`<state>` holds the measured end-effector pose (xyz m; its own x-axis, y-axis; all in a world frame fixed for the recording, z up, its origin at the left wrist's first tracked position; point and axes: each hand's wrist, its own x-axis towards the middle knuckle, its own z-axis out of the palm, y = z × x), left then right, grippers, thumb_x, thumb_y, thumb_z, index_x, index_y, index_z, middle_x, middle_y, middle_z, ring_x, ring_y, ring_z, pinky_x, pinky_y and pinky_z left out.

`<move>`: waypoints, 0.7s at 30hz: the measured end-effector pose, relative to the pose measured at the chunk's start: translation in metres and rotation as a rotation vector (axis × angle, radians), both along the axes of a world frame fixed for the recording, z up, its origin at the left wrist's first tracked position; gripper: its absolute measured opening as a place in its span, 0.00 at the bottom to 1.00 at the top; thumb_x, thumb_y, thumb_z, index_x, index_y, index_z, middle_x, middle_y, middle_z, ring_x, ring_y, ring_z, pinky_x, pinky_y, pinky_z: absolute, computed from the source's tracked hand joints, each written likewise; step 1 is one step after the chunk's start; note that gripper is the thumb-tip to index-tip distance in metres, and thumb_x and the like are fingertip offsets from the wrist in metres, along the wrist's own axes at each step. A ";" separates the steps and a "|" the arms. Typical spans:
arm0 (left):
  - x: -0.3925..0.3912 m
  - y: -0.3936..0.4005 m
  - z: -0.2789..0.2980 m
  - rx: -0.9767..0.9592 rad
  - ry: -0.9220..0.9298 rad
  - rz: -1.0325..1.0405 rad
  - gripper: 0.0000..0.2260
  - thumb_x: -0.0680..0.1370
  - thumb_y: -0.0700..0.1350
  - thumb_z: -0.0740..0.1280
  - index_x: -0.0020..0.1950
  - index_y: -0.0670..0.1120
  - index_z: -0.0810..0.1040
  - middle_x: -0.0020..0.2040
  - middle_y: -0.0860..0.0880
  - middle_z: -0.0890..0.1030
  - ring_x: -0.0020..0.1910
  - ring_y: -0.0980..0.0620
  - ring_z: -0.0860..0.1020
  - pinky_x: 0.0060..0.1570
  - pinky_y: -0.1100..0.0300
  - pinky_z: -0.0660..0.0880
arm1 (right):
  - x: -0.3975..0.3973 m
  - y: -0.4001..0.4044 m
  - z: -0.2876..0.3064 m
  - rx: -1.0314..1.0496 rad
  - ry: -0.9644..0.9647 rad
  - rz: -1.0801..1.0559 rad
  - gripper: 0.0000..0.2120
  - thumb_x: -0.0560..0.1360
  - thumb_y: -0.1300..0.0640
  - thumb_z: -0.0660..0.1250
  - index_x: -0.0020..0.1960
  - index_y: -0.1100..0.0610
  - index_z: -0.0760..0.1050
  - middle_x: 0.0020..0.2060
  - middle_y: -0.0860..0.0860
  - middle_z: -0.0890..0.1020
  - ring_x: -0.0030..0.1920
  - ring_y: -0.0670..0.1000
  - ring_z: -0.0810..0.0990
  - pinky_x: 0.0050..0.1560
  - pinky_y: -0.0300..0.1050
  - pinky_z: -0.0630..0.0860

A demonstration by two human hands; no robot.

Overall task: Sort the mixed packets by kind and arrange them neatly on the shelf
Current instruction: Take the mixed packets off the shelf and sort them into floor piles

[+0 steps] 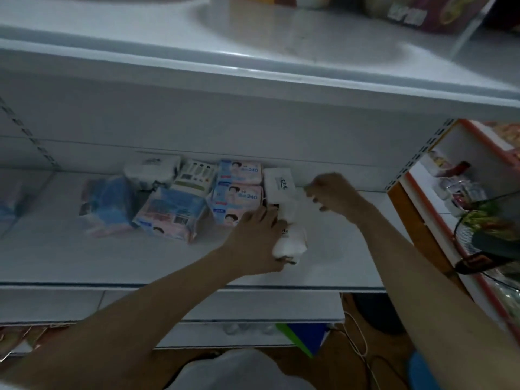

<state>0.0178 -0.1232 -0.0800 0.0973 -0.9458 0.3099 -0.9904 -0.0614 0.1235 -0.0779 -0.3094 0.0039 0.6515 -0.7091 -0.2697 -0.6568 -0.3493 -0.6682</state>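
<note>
On the white shelf (84, 257) lie mixed packets. My left hand (259, 235) grips a white packet (291, 243) near the shelf's middle front. My right hand (334, 195) is curled at the right end of another white packet (281, 184) that lies by the back wall; its fingers pinch that packet's edge. Two pink-and-blue packets marked 240 (239, 187) are stacked just left of the white ones. Further left lie a pink packet (171, 215), a blue packet (109, 204), a white-grey packet (153, 170) and a pale green-printed packet (194, 177).
An upper shelf (253, 66) overhangs close above, with boxes at its far right. An orange-trimmed rack (450, 209) with small goods stands to the right, beside a dark fan (495, 240). The shelf's left half and right front are bare.
</note>
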 end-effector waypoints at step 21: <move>-0.044 -0.002 0.002 0.182 0.165 0.526 0.41 0.66 0.62 0.74 0.75 0.53 0.64 0.63 0.45 0.76 0.57 0.40 0.77 0.49 0.49 0.77 | 0.008 -0.035 -0.054 0.076 0.040 0.387 0.39 0.68 0.43 0.75 0.73 0.44 0.60 0.62 0.51 0.72 0.57 0.53 0.75 0.48 0.45 0.76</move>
<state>-0.0258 -0.1248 -0.0783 0.6014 -0.7941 0.0876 -0.7898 -0.5745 0.2149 -0.0695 -0.3440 -0.0498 0.8549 -0.3901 -0.3420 -0.5119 -0.5268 -0.6785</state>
